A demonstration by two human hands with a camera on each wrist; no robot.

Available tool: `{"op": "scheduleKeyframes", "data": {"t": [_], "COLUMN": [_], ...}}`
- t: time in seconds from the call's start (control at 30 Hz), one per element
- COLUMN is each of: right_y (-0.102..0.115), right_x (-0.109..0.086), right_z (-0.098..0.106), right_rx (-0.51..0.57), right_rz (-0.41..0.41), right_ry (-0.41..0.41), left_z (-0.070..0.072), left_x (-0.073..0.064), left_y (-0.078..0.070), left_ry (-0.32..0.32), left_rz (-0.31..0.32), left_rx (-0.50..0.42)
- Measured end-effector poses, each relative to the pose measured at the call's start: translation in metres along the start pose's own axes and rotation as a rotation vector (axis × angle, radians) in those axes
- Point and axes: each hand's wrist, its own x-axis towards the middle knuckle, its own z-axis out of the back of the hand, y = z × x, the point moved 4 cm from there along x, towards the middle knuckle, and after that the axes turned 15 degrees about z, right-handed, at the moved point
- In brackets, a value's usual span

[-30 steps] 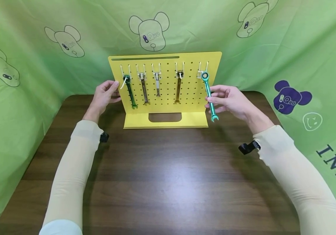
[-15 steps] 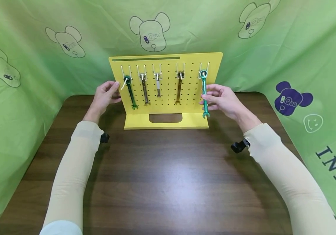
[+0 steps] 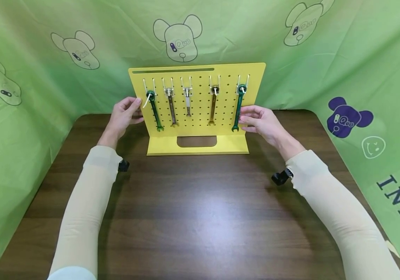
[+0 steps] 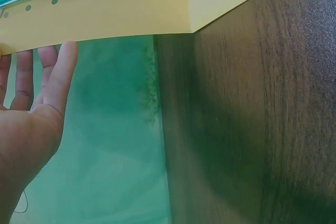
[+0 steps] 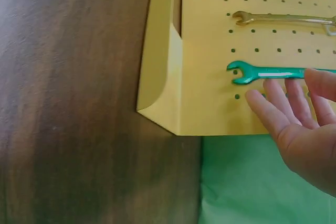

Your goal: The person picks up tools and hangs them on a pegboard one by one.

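Observation:
A yellow pegboard stands upright, with several wrenches hanging from its white hooks. My left hand grips its left edge, thumb at the front and fingers reaching behind. At the far right of the board hangs a green combination wrench, ring end up on a hook. My right hand is beside that wrench's lower shank, its fingers spread and loose. In the right wrist view the thumb tip overlaps the shank of the green wrench, and the other fingers lie along its lower side.
Another green wrench hangs at the left, then a dark metal wrench, a small silver wrench and a bronze-toned wrench. The board stands on a dark wooden table. Green printed cloth surrounds it.
My right hand has moved left with the green wrench, whose ring end went onto the right hook. The wrench now hangs against the board, fingers loosened. The left hand has stayed put.

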Motion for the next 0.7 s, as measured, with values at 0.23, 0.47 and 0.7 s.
{"op": "scheduleKeyframes", "data": {"t": [0.23,0.47,0.7], "right_y": [-0.004,0.007,0.046], "right_x": [-0.002,-0.002,0.000], "right_z": [0.003,0.010,0.035], "right_rx": [-0.038,-0.231,-0.684], "right_rz": [-0.020,-0.082,-0.040], "right_ry": [0.053,0.238,0.433], "left_z": [-0.002,-0.003,0.010], "left_x": [0.002,0.005,-0.017], "left_y": [-0.001,-0.006,-0.028], "left_ry": [0.009,0.015,0.095], "left_rz": [-0.006,0.026,0.089], "left_rx": [0.004,0.046,0.764]}}
